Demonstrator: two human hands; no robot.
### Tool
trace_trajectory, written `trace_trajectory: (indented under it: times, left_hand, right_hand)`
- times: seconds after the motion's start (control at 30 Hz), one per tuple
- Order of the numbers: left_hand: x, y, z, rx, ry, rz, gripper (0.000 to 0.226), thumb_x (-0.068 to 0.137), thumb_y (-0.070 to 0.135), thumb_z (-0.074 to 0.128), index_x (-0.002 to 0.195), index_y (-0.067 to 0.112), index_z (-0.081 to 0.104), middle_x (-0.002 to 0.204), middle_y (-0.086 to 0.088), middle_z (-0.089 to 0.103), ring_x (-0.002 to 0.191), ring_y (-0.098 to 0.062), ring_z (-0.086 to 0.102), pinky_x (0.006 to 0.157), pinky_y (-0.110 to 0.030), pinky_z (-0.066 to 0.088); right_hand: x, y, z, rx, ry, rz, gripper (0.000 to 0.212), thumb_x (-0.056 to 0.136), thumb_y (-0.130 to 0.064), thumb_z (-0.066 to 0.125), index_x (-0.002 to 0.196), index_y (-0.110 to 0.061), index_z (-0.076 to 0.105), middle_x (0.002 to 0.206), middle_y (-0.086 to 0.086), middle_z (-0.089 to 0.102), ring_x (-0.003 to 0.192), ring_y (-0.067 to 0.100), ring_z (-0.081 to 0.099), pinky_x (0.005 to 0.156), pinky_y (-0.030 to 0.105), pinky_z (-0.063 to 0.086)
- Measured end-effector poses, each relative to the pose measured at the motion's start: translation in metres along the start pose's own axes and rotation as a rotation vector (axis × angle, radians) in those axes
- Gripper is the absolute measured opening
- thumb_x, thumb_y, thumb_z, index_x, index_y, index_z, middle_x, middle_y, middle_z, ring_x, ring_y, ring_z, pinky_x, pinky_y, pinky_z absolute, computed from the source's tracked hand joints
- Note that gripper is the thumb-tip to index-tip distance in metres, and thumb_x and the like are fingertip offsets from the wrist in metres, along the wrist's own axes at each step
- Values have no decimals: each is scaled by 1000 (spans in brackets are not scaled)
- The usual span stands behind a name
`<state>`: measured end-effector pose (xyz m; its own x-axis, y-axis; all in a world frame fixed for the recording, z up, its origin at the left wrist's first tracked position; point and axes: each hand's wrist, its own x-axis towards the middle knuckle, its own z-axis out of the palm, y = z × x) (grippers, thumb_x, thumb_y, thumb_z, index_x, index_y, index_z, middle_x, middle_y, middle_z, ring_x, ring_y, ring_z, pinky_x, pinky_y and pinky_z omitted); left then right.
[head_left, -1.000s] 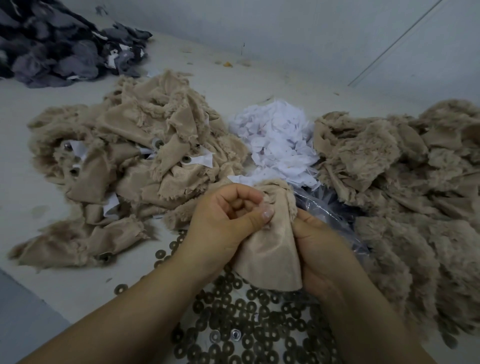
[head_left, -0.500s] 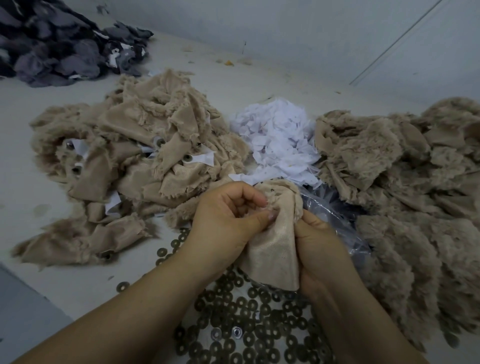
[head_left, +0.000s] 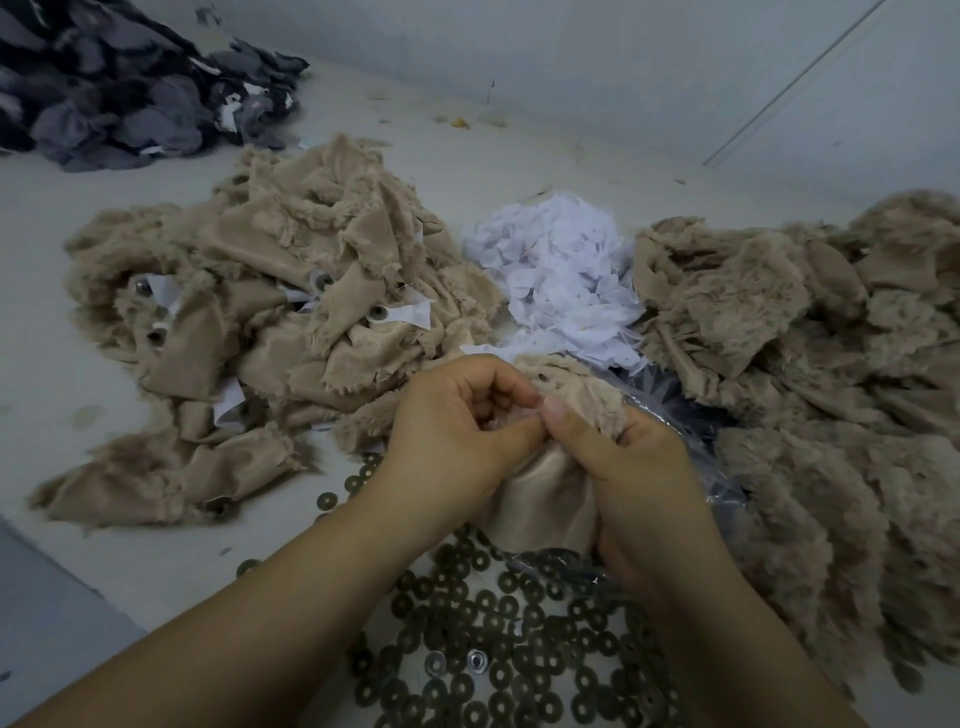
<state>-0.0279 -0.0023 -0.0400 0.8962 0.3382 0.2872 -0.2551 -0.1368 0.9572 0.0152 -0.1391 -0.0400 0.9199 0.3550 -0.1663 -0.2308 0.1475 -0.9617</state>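
Observation:
A small beige plush fabric piece (head_left: 545, 493) hangs between both hands at the centre of the view, smooth backing toward me and furry top edge (head_left: 576, 379) folded over. My left hand (head_left: 457, 431) grips its upper left part with curled fingers. My right hand (head_left: 639, 467) pinches the same piece, its thumb meeting the left thumb at the fold. Whatever lies inside the fold is hidden by the fingers.
Several dark washers (head_left: 498, 639) are scattered below the hands. A heap of beige pieces with white tags (head_left: 270, 312) lies left, white paper scraps (head_left: 561, 280) behind, furry beige pieces (head_left: 810, 374) right, a clear plastic bag (head_left: 675, 395) beneath, grey fabric (head_left: 114, 88) far left.
My right hand has come up from under the fabric and its thumb now presses at the top fold beside the left thumb. The fabric piece is bunched higher.

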Motion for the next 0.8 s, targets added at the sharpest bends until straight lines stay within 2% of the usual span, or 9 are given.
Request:
trace_trajectory:
  times: [0.07, 0.17, 0.3, 0.43, 0.53, 0.63, 0.73, 0.8]
  left_hand:
    - [0, -1, -1, -64, -7, -42, 22, 73, -4, 80, 76, 16, 72, 72, -2, 71, 68, -11, 65, 65, -22, 56]
    - [2, -3, -1, -285, -21, -163, 15, 65, 5, 80, 73, 17, 73, 70, -4, 69, 67, -12, 64, 66, -20, 56]
    - [2, -6, 1, -464, -23, -245, 11, 66, 9, 75, 70, 19, 74, 67, -1, 66, 64, -8, 62, 64, -19, 53]
    - [1, -8, 1, -435, -24, -224, 14, 70, 8, 78, 71, 21, 74, 68, 1, 65, 66, -7, 59, 64, -18, 51]
    - [-1, -5, 0, -315, -45, -177, 4, 73, 19, 76, 73, 22, 73, 69, 0, 65, 66, -9, 59, 63, -21, 51]
    - [-3, -4, 3, -99, -24, -103, 18, 70, 29, 82, 77, 17, 69, 72, -9, 66, 68, -14, 60, 63, -28, 54]
    - [-2, -3, 5, -65, -1, -91, 9, 79, 21, 74, 73, 18, 68, 68, -5, 64, 65, -13, 58, 60, -26, 52]
    - [-2, -2, 5, -166, -1, -141, 17, 85, 10, 70, 70, 17, 69, 66, -3, 62, 64, -13, 57, 60, -23, 51]
  right_hand:
    - [0, -1, 0, 43, 14, 21, 33, 74, -30, 76, 94, -3, 77, 96, 18, 77, 93, 31, 75, 79, 37, 61]
    - [-1, -2, 0, 117, 30, 36, 32, 74, -23, 75, 97, -1, 77, 98, 18, 76, 94, 31, 74, 79, 37, 62]
    - [-1, -3, 2, 184, 47, 41, 30, 70, -21, 74, 94, -2, 78, 96, 17, 77, 89, 29, 76, 69, 32, 61]
    - [-1, -5, 1, 182, 62, 47, 31, 70, -21, 74, 95, -2, 77, 95, 16, 77, 88, 30, 76, 69, 35, 62]
    - [-2, -5, -1, 96, 77, -6, 24, 73, -21, 75, 91, -5, 78, 92, 15, 77, 86, 29, 76, 70, 36, 63]
    - [-3, -5, 0, -30, 73, -54, 17, 81, -21, 76, 91, -8, 79, 90, 13, 78, 87, 28, 76, 76, 40, 63]
    - [-3, -4, 2, -18, 83, -26, 13, 87, -21, 72, 89, -10, 79, 90, 14, 78, 89, 30, 75, 83, 47, 60]
    - [-3, -3, 2, -10, 82, -23, 13, 88, -21, 71, 90, -10, 79, 92, 14, 77, 91, 31, 75, 84, 48, 59]
